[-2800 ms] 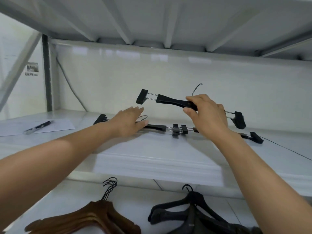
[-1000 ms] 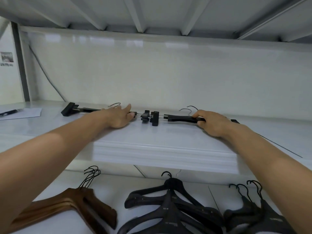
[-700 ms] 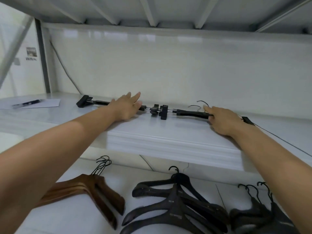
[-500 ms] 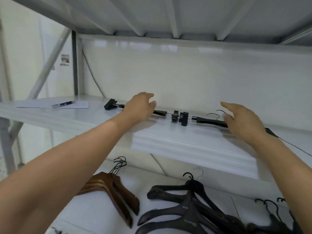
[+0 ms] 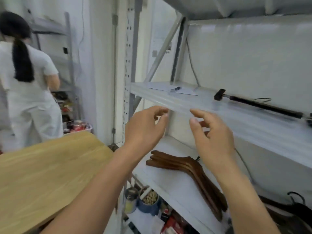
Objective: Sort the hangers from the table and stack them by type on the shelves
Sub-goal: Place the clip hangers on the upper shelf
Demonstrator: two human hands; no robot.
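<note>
A black clip hanger [image 5: 260,105] lies along the back of the upper shelf [image 5: 194,107] at the right. On the lower shelf [image 5: 170,184] sits a stack of brown wooden hangers [image 5: 190,168], and black hangers [image 5: 290,210] show at the bottom right edge. My left hand [image 5: 145,127] and my right hand [image 5: 211,137] hover in front of the upper shelf's edge, away from the hangers. Both have loosely curled fingers and hold nothing. The wooden table [image 5: 43,173] is at the lower left, its visible part without hangers.
A person in white [image 5: 27,81] stands at the far left with their back turned, by another rack. A sheet of paper with a pen [image 5: 173,89] lies on the upper shelf. Jars and packets [image 5: 148,200] crowd the level below. A grey shelf post [image 5: 130,65] rises in the middle.
Both hands have let go of the clip hangers and drawn back off the upper shelf. My view has swung left, bringing the table and the person into sight.
</note>
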